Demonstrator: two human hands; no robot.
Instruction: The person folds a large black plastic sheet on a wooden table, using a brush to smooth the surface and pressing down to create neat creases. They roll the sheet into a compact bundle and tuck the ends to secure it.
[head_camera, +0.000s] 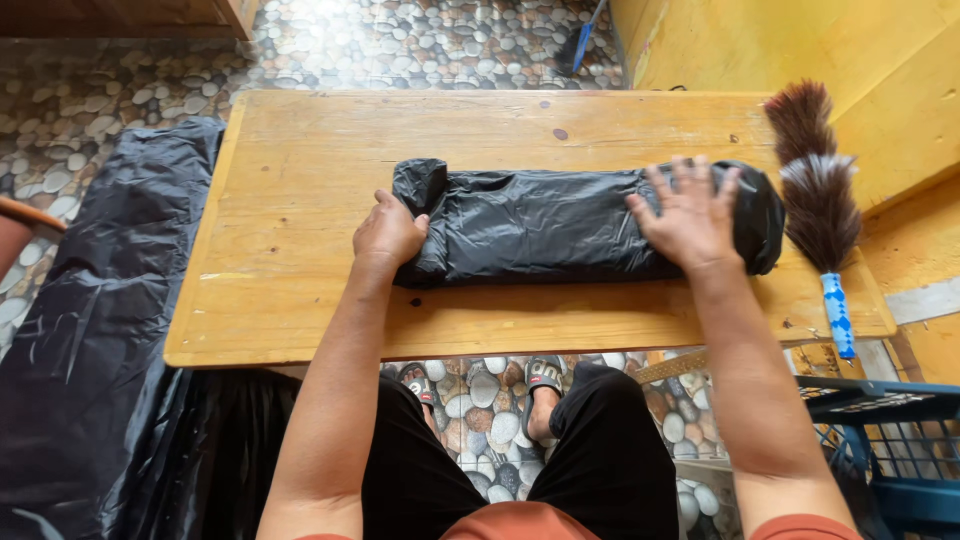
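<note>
Black crinkled plastic bag roll (560, 225) under flat right hand (690, 215), left fingers (405, 222) clenched on its end.

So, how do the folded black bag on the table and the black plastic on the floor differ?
The folded black bag is a compact bundle on the wooden table, pressed by the left hand and right hand. The black plastic lies spread out, much larger, on the floor, untouched. Both are glossy, wrinkled black.
</note>
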